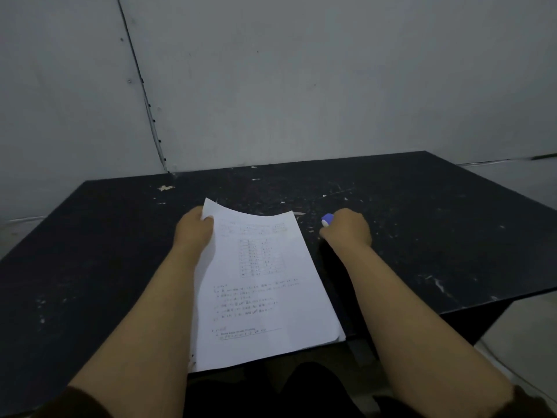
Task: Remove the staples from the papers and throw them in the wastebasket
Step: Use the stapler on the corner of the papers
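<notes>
Printed papers (262,285), a thin stack with a table and lines of text on the top sheet, lying toward the near edge of the dark worktop (422,224), roughly midway along it. Near end of the stack overhanging that edge slightly; far left corner lifted and curled up off the surface. No staple discernible at this distance, too small and dim to tell.

Left hand (194,229) clamped on the stack's far left corner, thumb over the top sheet, fingers hidden beneath, forearm running alongside the left margin of the pages.

Right hand (349,229) just beside the stack's far right corner, resting on the worktop, closed into a fist around a small blue-and-white tool (327,220), only its tip poking out on the thumb side. Kind of tool not certain from this view. Tool tip near the paper's right corner but apart from it.

Worktop black, scuffed, flecked with pale scratches and chips, most thickly toward the far edge. Grey wall (301,79) directly behind the far edge, with a thin dark seam running down toward the worktop's far left corner. Dark sleeves (530,401) at the bottom corners.
</notes>
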A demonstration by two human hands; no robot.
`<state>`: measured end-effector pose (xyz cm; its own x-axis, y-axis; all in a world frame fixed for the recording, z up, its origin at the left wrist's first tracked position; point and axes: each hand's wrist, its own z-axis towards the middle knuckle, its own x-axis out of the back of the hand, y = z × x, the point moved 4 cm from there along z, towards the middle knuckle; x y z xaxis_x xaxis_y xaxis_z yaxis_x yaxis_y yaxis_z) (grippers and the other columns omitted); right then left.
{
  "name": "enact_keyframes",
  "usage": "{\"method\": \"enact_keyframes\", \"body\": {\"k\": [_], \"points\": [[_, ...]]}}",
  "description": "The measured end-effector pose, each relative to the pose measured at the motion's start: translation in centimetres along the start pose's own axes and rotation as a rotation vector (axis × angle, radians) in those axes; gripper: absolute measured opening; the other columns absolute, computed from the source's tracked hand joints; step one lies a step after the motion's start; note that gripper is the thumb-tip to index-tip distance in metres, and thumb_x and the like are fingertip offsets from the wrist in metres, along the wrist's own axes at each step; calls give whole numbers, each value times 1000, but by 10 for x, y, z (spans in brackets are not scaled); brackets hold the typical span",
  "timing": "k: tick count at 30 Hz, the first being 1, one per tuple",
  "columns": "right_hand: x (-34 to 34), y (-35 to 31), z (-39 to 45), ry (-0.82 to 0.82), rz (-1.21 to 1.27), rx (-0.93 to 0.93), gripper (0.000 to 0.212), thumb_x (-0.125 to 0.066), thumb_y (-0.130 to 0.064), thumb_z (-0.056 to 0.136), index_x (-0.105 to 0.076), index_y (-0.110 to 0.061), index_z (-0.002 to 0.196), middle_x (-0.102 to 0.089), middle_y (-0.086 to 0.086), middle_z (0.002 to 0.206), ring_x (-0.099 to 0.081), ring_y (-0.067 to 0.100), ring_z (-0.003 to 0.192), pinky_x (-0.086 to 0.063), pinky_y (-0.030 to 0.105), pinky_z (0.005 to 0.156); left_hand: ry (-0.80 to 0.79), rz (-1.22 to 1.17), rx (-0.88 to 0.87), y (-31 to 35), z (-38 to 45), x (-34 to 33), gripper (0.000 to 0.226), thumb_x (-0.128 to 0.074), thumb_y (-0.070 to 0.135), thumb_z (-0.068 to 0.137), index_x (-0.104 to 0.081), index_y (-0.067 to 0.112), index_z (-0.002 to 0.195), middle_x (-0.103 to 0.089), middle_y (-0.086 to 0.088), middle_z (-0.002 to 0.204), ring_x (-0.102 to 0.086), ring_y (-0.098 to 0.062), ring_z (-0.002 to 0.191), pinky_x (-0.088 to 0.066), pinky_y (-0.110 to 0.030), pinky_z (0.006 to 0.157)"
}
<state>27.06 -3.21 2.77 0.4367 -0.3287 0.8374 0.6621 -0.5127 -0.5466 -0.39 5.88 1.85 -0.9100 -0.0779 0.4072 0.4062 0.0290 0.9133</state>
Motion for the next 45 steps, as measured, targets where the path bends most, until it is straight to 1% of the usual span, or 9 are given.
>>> {"method": "enact_keyframes", "body": {"k": [4,8,12,16,22,27,35,42,45], "points": [[4,-14,6,-60,335,-20,18,-66,-24,88,-64,-8,94,-69,6,81,-63,15,64,-44,25,53,-16,-117,-9,4,-4,6,31,-43,12,97,-59,11,124,-62,-7,116,-58,-24,97,-44,-35,81],[-3,-43,4,-130,582,-22,27,-72,-26,85,-64,-7,103,-69,9,92,-62,18,72,-51,32,68,-3,-289,-70,19,-10,22,23,-44,13,99,-59,20,114,-64,1,99,-60,-12,82,-45,-26,64],[-12,-68,-5,-235,665,-18,37,-73,-23,84,-58,-1,110,-61,11,100,-58,21,84,-46,34,73,21,-368,-131,36,-14,47,27,-46,20,99,-59,20,122,-66,0,108,-64,-18,94,-51,-31,73],[-8,-96,-15,-386,881,36,16,-70,-10,87,-59,-4,96,-62,6,85,-59,15,71,-45,26,57,73,-411,-231,52,-11,77,26,-46,24,99,-58,23,123,-67,-2,111,-66,-20,95,-55,-35,73],[26,-144,-20,-157,986,273,24,-74,-16,82,-67,-2,100,-69,20,106,-67,32,94,-54,45,88,265,-373,-464,96,-12,114,14,-42,22,102,-54,21,109,-64,0,97,-63,-16,85,-55,-29,73],[47,-162,-27,-20,1036,439,12,-71,-22,85,-63,-13,86,-63,5,81,-54,17,68,-49,31,58,371,-317,-641,124,-23,127,11,-42,26,102,-50,20,106,-59,11,87,-60,-4,76,-53,-20,64],[35,-152,-28,57,1051,413,7,-69,-15,87,-62,-18,87,-60,-1,77,-53,12,65,-48,23,57,349,-318,-539,109,-22,111,26,-46,23,101,-39,21,126,-59,0,107,-58,-1,81,-44,-17,58],[37,-154,-21,87,1022,414,14,-67,-15,86,-59,-22,77,-56,-2,71,-47,12,60,-43,26,54,344,-256,-674,123,-18,117,49,-36,15,103,-22,44,139,-52,-6,118,-62,-21,86,-59,-27,62],[34,-153,-19,51,1005,418,8,-67,-16,88,-60,-18,84,-57,-1,75,-49,13,63,-43,23,53,278,-320,-668,124,-16,114,54,-36,16,103,-14,46,142,-52,7,111,-62,-13,88,-56,-19,63]]}}
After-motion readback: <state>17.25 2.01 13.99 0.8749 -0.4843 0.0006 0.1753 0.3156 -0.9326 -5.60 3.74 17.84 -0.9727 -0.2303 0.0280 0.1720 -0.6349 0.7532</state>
